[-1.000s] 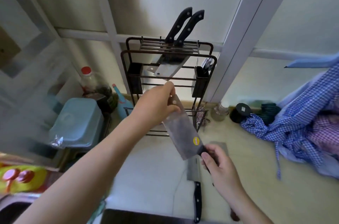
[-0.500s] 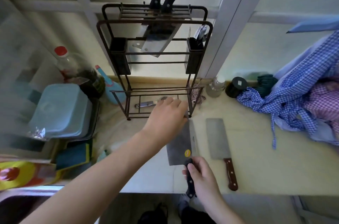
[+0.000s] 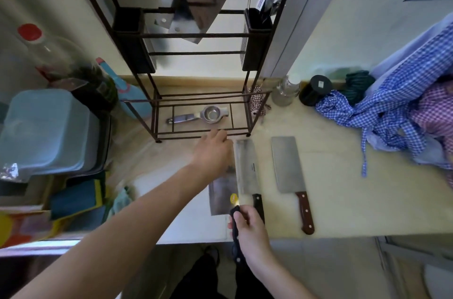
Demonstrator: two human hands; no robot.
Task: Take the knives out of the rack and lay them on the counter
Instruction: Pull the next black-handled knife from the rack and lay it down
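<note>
While the camera looks down from the person's head, a pale blue lidded tub (image 3: pixel 46 132) sits at the far left, with a red-capped bottle (image 3: pixel 56 53) behind it. Just right of these, a dark wire rack (image 3: pixel 186 53) stands on the beige tabletop (image 3: pixel 343 188) against the wall. Two cleaver blades (image 3: pixel 193 4) hang in its upper part, their handles out of view, and a metal strainer (image 3: pixel 203 115) lies on its bottom shelf.

In front of the rack, the left hand (image 3: pixel 213 154) reaches forward, its fingers loosely together over the far end of a dark cleaver (image 3: pixel 221 195); whether they touch the blade cannot be told. That cleaver bears a yellow sticker near the handle, and the right hand (image 3: pixel 250 230) has its fingers wrapped around the black handle at the tabletop's near edge. Whether the blade already rests on the tabletop is unclear.

Just beside it to the right, partly overlapping it, a second cleaver (image 3: pixel 246 171) with a black handle lies flat. Further right, apart from it, a third cleaver (image 3: pixel 288 166) with a reddish-brown handle lies flat, handle toward the person. Behind it stand a small clear jar (image 3: pixel 286 90) and a black round container (image 3: pixel 316 89). Blue checked cloth (image 3: pixel 392 107) is heaped at the far right.
</note>
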